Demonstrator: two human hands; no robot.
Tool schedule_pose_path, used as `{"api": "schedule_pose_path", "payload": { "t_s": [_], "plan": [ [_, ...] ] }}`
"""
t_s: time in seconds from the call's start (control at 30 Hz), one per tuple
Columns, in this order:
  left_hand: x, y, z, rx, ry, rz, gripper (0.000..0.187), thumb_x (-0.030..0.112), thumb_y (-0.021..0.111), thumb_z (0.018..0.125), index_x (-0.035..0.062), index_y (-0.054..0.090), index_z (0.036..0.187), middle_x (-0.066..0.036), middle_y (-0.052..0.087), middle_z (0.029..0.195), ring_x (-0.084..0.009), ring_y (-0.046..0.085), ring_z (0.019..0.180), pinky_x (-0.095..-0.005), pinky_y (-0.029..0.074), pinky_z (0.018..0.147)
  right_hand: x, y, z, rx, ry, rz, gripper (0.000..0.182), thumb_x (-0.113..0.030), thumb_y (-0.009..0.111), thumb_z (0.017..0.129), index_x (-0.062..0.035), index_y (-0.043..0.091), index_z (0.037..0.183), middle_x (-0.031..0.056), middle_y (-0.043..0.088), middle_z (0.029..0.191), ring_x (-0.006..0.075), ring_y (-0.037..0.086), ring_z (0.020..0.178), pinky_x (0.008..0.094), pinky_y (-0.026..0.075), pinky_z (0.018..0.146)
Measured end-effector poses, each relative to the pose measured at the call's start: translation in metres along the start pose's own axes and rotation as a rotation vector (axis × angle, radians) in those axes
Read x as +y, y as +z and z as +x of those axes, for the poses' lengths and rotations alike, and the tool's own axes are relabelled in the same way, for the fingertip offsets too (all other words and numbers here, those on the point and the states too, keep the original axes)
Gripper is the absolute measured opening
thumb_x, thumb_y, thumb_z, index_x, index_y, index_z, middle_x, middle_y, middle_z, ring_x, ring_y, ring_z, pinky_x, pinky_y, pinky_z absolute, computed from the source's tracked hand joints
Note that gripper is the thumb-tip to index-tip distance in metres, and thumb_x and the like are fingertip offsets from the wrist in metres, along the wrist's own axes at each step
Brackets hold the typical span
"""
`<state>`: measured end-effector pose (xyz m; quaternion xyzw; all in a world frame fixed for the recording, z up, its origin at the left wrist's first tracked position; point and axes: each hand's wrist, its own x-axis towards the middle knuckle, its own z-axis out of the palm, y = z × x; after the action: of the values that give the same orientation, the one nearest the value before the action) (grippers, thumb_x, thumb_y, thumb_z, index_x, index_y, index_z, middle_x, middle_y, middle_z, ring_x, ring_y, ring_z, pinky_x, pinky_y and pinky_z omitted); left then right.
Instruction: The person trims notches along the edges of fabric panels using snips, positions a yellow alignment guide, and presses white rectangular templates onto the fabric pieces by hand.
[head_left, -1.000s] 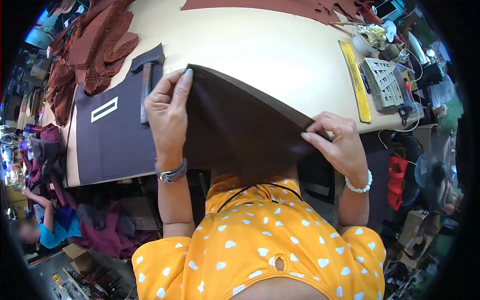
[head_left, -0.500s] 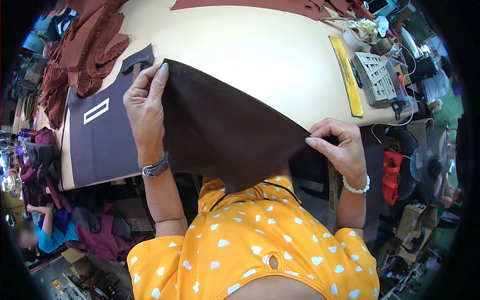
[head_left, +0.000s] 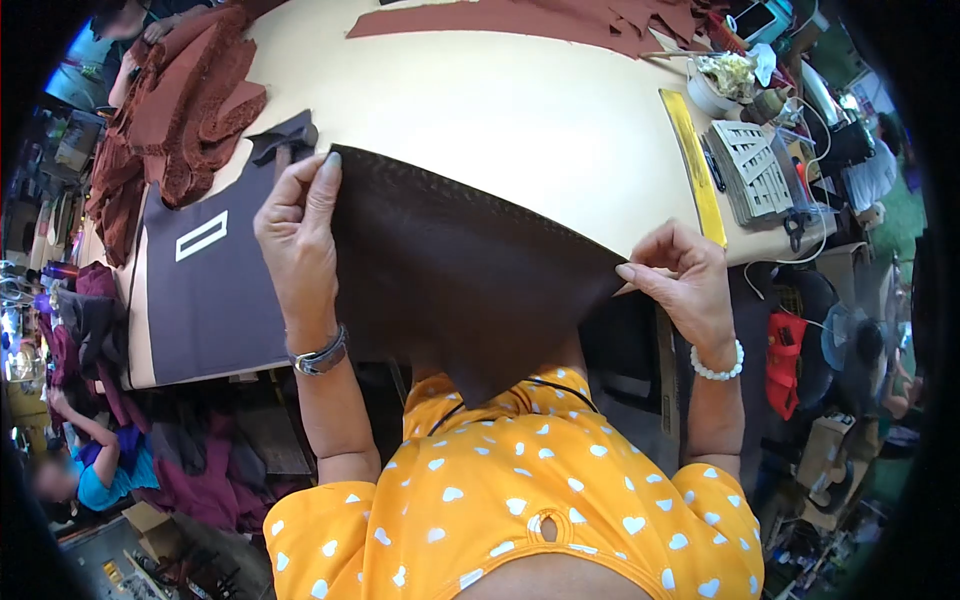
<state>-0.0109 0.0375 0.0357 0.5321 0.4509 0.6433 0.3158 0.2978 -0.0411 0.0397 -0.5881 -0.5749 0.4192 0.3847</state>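
A dark brown piece of fabric (head_left: 450,260) hangs between my hands, its long upper edge stretched slanting down to the right. My left hand (head_left: 305,235) pinches its upper left corner, thumb on top. At the right end of that edge my right hand (head_left: 685,280) pinches the fabric between thumb and finger. The lower point of the piece hangs against my yellow top. Left of my left hand, a dark cloth (head_left: 200,310) lies flat on the table with a pale rectangular frame (head_left: 202,236) on it.
Rust-red fabric (head_left: 180,110) is heaped at the table's left. Across the pale table (head_left: 480,90) are a yellow ruler (head_left: 692,165), a stack of slotted pieces (head_left: 752,170), scissors (head_left: 795,230) and a white bowl (head_left: 708,92). Other people are at the far left and upper left.
The view has shifted slightly, so the table items appear lower. The fabric's upper edge is turned, showing more of its border. Both hands still pinch it.
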Motion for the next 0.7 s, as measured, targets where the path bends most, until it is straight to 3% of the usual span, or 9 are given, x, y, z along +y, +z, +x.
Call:
{"api": "schedule_pose_path", "payload": {
  "t_s": [0.1,0.27,0.37,0.43,0.47,0.5,0.53,0.67,0.7],
  "plan": [
    [-0.011,0.005,0.014,-0.048,-0.013,0.046,0.014,0.008,0.061,0.086,-0.0037,0.064,0.092,0.002,0.059,0.079,-0.0035,0.05,0.072,-0.0155,0.038,0.065,-0.008,-0.006,0.034,-0.079,-0.127,-0.098,0.03,0.0,0.065,0.075,0.0055,0.058,0.104,0.003,0.058,0.068,0.0069,0.056,0.066,0.0206,0.047,0.062],
    [-0.084,0.019,0.095,-0.226,-0.189,0.064,0.025,0.017,0.06,0.086,-0.0044,0.064,0.097,-0.004,0.063,0.086,-0.009,0.054,0.078,-0.0208,0.042,0.072,0.001,-0.019,0.166,-0.371,-0.174,-0.567,0.019,-0.006,0.064,0.074,0.0044,0.065,0.09,0.0073,0.061,0.067,0.0105,0.053,0.062,0.0268,0.046,0.06],
    [-0.128,0.033,0.17,-0.329,-0.419,-0.068,0.024,0.017,0.056,0.088,-0.0029,0.061,0.1,-0.004,0.062,0.09,-0.0095,0.056,0.081,-0.0207,0.043,0.072,0.013,-0.019,0.267,-0.233,-0.258,-0.67,0.019,-0.008,0.063,0.071,0.0013,0.066,0.087,0.0132,0.065,0.072,0.0187,0.061,0.069,0.0321,0.049,0.067],
    [-0.113,0.049,0.219,-0.284,-0.283,0.157,0.022,0.018,0.059,0.087,-0.0021,0.062,0.095,-0.004,0.061,0.091,-0.0118,0.057,0.08,-0.0234,0.045,0.067,-0.002,-0.031,0.32,-0.055,-0.477,-0.781,0.023,-0.011,0.061,0.068,-0.0038,0.068,0.089,0.0179,0.066,0.082,0.0292,0.064,0.077,0.0381,0.05,0.073],
    [-0.112,0.056,0.249,-0.312,-0.404,-0.177,0.021,0.018,0.059,0.086,-0.0001,0.063,0.095,-0.004,0.063,0.088,-0.0115,0.055,0.075,-0.0254,0.044,0.071,-0.013,-0.038,0.339,0.044,-0.587,-0.802,0.024,-0.012,0.061,0.067,-0.0058,0.068,0.089,0.0188,0.066,0.086,0.0327,0.064,0.08,0.0399,0.05,0.075],
    [-0.089,0.059,0.276,-0.288,-0.25,0.211,0.019,0.017,0.059,0.086,0.0014,0.064,0.094,-0.004,0.063,0.086,-0.0118,0.055,0.077,-0.0262,0.044,0.074,-0.035,-0.042,0.347,0.216,-0.511,-0.828,0.02,-0.014,0.059,0.071,-0.0061,0.068,0.088,0.0169,0.066,0.084,0.0302,0.064,0.08,0.0377,0.05,0.075],
    [-0.075,0.064,0.301,-0.308,0.029,0.19,0.024,0.022,0.061,0.085,0.0013,0.061,0.099,-0.003,0.062,0.091,-0.0116,0.056,0.08,-0.0273,0.047,0.069,-0.063,-0.046,0.347,0.384,-0.429,-0.847,0.018,-0.016,0.057,0.075,-0.0064,0.068,0.086,0.0149,0.066,0.081,0.0276,0.064,0.079,0.0355,0.05,0.076],
    [0.029,0.064,0.343,-0.322,0.395,0.184,0.018,0.01,0.061,0.08,0.0012,0.064,0.095,-0.001,0.063,0.085,-0.01,0.054,0.078,-0.0228,0.042,0.072,-0.141,-0.075,0.321,0.781,-0.522,-0.909,0.018,-0.019,0.057,0.079,-0.0071,0.067,0.088,0.0118,0.066,0.088,0.0268,0.063,0.087,0.036,0.049,0.08],
    [0.059,0.064,0.318,-0.295,0.489,0.147,0.017,0.011,0.06,0.08,0.001,0.064,0.094,-0.001,0.063,0.084,-0.0095,0.054,0.077,-0.0234,0.043,0.069,-0.149,-0.082,0.311,0.832,-0.795,-0.796,0.014,-0.015,0.059,0.079,-0.0062,0.066,0.087,0.0109,0.066,0.09,0.0252,0.062,0.085,0.036,0.048,0.077]
  ]
}}
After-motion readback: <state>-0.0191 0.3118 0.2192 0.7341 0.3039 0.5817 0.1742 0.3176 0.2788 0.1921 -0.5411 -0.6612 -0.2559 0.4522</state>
